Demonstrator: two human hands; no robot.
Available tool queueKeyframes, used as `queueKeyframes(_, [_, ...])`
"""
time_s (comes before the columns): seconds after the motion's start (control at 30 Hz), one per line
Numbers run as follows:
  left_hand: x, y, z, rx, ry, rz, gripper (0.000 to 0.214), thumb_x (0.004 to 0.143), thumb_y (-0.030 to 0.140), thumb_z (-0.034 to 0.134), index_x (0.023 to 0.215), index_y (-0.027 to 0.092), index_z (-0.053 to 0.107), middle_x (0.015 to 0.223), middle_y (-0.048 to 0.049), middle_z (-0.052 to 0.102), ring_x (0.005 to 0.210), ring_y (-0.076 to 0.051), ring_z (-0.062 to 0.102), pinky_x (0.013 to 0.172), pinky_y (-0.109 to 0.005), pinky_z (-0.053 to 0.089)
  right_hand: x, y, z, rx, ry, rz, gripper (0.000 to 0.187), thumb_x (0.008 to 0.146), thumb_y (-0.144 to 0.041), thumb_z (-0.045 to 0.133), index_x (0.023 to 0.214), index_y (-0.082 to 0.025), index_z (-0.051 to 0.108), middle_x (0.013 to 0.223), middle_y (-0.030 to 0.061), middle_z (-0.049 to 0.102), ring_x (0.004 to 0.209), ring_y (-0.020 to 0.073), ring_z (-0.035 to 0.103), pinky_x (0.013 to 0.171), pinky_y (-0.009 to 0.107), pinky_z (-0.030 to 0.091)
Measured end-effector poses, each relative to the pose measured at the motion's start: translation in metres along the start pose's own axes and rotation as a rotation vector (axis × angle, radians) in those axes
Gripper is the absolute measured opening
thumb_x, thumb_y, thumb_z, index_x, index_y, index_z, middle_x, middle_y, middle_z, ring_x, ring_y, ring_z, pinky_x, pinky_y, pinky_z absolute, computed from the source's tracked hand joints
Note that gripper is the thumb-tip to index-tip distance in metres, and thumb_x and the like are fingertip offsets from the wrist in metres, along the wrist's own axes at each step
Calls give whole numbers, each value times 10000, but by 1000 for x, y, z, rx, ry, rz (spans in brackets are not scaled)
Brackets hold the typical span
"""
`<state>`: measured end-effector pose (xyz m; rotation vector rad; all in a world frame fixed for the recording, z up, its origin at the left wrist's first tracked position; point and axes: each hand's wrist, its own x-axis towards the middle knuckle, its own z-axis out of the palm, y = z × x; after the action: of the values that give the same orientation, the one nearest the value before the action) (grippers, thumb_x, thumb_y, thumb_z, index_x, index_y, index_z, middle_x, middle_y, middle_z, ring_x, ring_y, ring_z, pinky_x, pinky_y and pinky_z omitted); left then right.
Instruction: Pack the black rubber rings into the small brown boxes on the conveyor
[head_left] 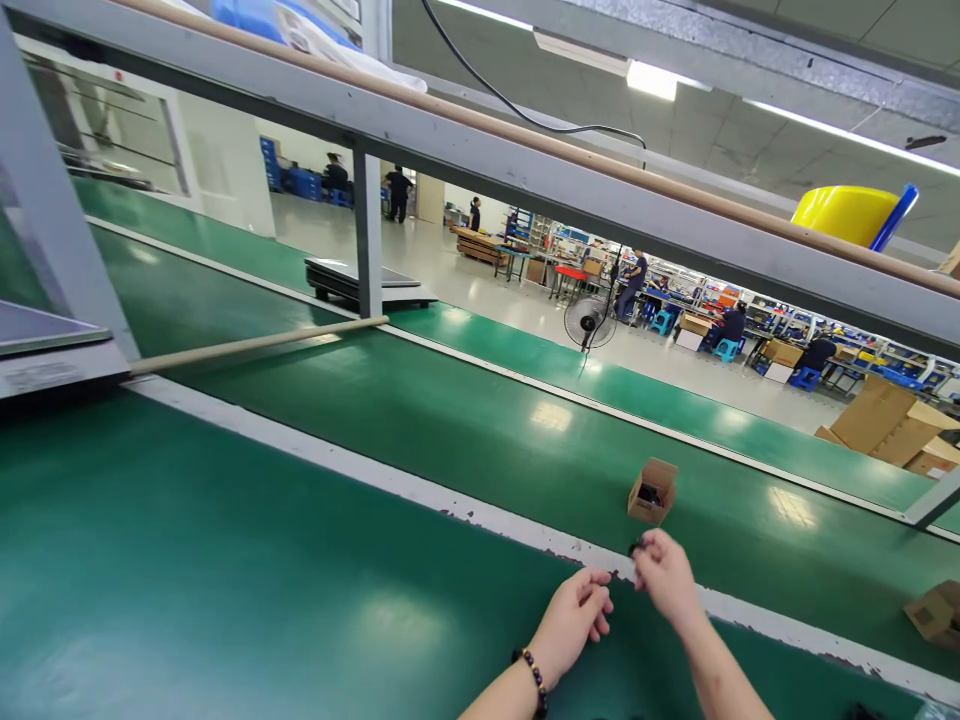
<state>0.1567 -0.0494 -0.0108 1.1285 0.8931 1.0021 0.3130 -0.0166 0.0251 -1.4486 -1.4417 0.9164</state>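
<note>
my right hand (pixel 666 578) is closed at the fingertips, thumb and forefinger pinching a small black piece (pixel 637 547) that pokes out past them; most of it is covered by my grip, so i can't make out its shape. i have it above the pale strip (pixel 517 528) dividing the near green surface (pixel 247 560) from the green belt (pixel 457 400), just on my side of an open cardboard box (pixel 651 494). that box stands upright on the belt with its back flap raised, and dark things (pixel 649 495) lie inside. my left hand (pixel 576 622) is beside the right, well apart from the box, its fingers loosely curled and parted, palm turned partly toward my other hand; whether its fingertips touch the strip, i can't tell. a dark beaded bracelet (pixel 534 678) circles that wrist. another cardboard box (pixel 937 612) sits on the belt at the right, cut by the edge of my view. over to the left a long rod (pixel 259 345) lies across the belt, and beyond the far green surface (pixel 517 350) stand a round fan (pixel 589 322) and people at benches.
</note>
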Motion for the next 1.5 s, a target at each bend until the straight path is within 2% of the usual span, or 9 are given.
queueKeyframes(0.13, [-2, 2, -1, 80, -7, -16, 227, 745, 314, 495, 857, 121, 538, 642, 16, 545, 490, -84, 515, 448, -202, 366, 70, -12, -33, -44, 161, 56, 232, 699, -339, 533, 857, -176, 485, 518, -51, 530, 394, 115, 522, 371, 207, 381])
queueKeyframes(0.27, [-5, 5, -1, 97, -8, -29, 176, 750, 290, 507, 824, 134, 537, 636, 20, 541, 496, -87, 521, 455, -205, 374, 90, -19, -48, -70, 201, 83, 442, 704, -313, 514, 1080, -85, 469, 585, -7, 577, 457, 142, 568, 423, 239, 437])
queueKeyframes(0.4, [-7, 8, 0, 103, -2, -39, 147, 755, 284, 501, 792, 145, 533, 622, 25, 535, 489, -88, 514, 459, -207, 377, 53, -18, -51, -95, 172, 39, 474, 740, -366, 470, 1124, -88, 474, 657, 13, 598, 515, 143, 573, 475, 251, 444])
queueKeyframes(0.53, [-8, 10, 3, 129, 15, -27, 144, 766, 290, 466, 712, 161, 502, 597, 32, 523, 472, -80, 492, 445, -196, 353, -10, -15, -44, -143, 60, 23, 311, 727, -386, 507, 899, -143, 598, 608, -2, 577, 535, 151, 553, 517, 262, 427])
queueKeyframes(0.63, [-8, 9, 5, 142, 21, -26, 155, 757, 294, 457, 666, 170, 473, 577, 38, 514, 457, -74, 471, 433, -190, 334, -61, -17, -30, -296, -138, -45, 182, 746, -314, 509, 753, -181, 634, 648, 6, 597, 628, 158, 559, 611, 267, 424])
queueKeyframes(0.8, [-8, 6, 5, 150, 12, -34, 160, 738, 311, 469, 657, 173, 477, 559, 43, 511, 449, -71, 457, 423, -182, 314, -121, -22, 1, -606, -455, -172, 198, 706, -143, 548, 843, -232, 659, 866, 19, 622, 850, 168, 555, 771, 259, 401])
queueKeyframes(1.13, [-7, 5, 4, 164, 7, -35, 156, 741, 300, 476, 657, 169, 478, 558, 37, 520, 445, -70, 455, 423, -179, 317, -131, -25, 34, -809, -540, -294, 265, 580, -27, 526, 754, -201, 626, 856, 29, 636, 816, 181, 564, 733, 257, 414])
queueKeyframes(1.33, [-8, 10, 1, 193, -8, -14, 178, 748, 326, 472, 662, 171, 481, 582, 32, 525, 471, -81, 471, 446, -191, 335, -138, -33, 50, -974, -612, -174, 95, 741, -218, 589, 757, -179, 675, 847, 74, 671, 809, 220, 614, 724, 284, 439])
queueKeyframes(1.5, [-7, 11, 1, 192, -15, -7, 180, 748, 332, 476, 672, 169, 486, 577, 33, 526, 476, -79, 471, 459, -191, 336, -142, -29, 55, -968, -478, -178, 151, 766, -320, 593, 765, -195, 678, 818, 69, 659, 745, 218, 622, 658, 288, 440])
